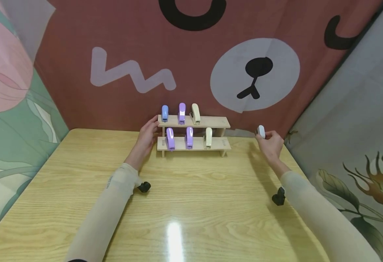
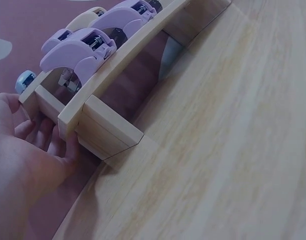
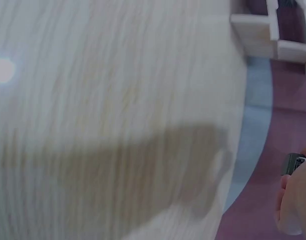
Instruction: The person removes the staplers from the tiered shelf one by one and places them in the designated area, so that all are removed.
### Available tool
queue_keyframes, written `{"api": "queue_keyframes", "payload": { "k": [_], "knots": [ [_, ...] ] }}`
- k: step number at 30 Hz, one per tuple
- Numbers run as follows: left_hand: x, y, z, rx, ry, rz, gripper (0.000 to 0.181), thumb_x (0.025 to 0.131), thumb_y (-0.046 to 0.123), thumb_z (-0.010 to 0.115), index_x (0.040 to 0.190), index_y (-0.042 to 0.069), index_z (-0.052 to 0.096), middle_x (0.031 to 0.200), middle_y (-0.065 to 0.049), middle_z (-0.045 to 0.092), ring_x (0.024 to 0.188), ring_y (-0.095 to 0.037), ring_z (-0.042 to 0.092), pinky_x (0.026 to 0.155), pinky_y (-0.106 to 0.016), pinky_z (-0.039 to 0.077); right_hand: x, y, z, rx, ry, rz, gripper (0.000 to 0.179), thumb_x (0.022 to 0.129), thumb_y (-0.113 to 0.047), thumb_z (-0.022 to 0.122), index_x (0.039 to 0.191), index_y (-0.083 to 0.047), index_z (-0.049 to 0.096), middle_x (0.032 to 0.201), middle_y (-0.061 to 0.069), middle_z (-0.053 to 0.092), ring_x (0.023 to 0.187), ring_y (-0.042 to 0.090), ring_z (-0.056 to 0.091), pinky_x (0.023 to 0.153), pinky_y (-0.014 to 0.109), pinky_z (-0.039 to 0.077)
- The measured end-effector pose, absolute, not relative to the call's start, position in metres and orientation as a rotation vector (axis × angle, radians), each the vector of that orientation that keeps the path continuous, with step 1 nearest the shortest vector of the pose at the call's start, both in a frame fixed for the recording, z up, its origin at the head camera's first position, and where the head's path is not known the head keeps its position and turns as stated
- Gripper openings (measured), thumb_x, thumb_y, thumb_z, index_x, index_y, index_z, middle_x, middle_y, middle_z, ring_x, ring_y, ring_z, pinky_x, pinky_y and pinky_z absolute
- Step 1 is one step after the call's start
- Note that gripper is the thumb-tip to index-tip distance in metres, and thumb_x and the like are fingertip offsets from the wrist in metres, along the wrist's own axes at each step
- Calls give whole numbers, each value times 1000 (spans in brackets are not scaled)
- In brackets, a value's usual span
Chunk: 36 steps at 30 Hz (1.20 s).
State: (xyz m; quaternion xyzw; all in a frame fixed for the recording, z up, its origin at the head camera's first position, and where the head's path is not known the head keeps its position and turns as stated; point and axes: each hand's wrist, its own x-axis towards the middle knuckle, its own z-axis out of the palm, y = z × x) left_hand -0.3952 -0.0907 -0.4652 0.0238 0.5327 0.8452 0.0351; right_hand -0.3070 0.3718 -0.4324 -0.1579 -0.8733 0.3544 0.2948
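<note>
A two-tier wooden shelf (image 1: 194, 145) stands at the table's back edge. My left hand (image 1: 147, 133) grips its left end, the thumb by the upper board and the fingers around the edge in the left wrist view. On the upper tier are a blue stapler (image 1: 165, 113), a purple stapler (image 1: 182, 113) and a cream stapler (image 1: 195, 114). The lower tier bears two purple staplers, one at the left (image 1: 170, 139), and another cream stapler (image 1: 208, 138). Right of the shelf, my right hand (image 1: 271, 145) pinches a whitish stapler (image 1: 261, 131) above the table; the right wrist view shows only its dark end.
The light wooden table (image 1: 191, 203) reaches back to a reddish-brown cloth (image 1: 129, 109) with a bear face on it. A pale flowered curtain (image 1: 342, 127) hangs close along the right side. Another patterned cloth (image 1: 14, 138) hangs on the left.
</note>
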Motion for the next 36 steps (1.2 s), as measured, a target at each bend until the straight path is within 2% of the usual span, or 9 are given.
{"api": "queue_keyframes", "payload": {
  "k": [14, 20, 26, 31, 36],
  "knots": [
    [-396, -93, -467, 70, 1622, 2584, 48, 105, 20, 55, 153, 24, 51, 148, -6, 51, 132, -25, 46, 109, -46, 39, -314, 413, -452, -520, -2460, 890, 42, 101, -27, 62, 126, 8, 62, 116, 27, 66, 105, 40, 63, 90, 52, 52],
    [-395, -93, -467, 67, 1626, 2579, 48, 105, 22, 56, 152, 24, 51, 147, -6, 51, 132, -26, 46, 109, -47, 39, -319, 422, -456, -528, -2504, 858, 40, 101, -21, 58, 123, 12, 60, 116, 31, 63, 106, 42, 60, 91, 56, 50],
    [-395, -92, -469, 56, 1630, 2556, 48, 105, 22, 55, 152, 25, 51, 149, -4, 50, 133, -26, 45, 107, -45, 40, -323, 432, -460, -583, -2564, 840, 43, 102, -24, 55, 125, 12, 59, 117, 32, 62, 107, 43, 58, 93, 58, 49],
    [-396, -93, -469, 68, 1640, 2567, 48, 105, 22, 55, 153, 24, 50, 149, -4, 49, 131, -24, 47, 105, -44, 42, -328, 434, -461, -585, -2591, 826, 41, 101, -24, 56, 121, 12, 61, 114, 31, 62, 104, 43, 57, 90, 57, 50],
    [-396, -94, -469, 96, 1635, 2580, 49, 105, 21, 55, 153, 24, 49, 151, -5, 48, 133, -24, 46, 109, -48, 38, -332, 436, -465, -596, -2607, 815, 42, 101, -23, 56, 122, 13, 61, 114, 31, 62, 103, 42, 57, 87, 55, 50]
  ]
}}
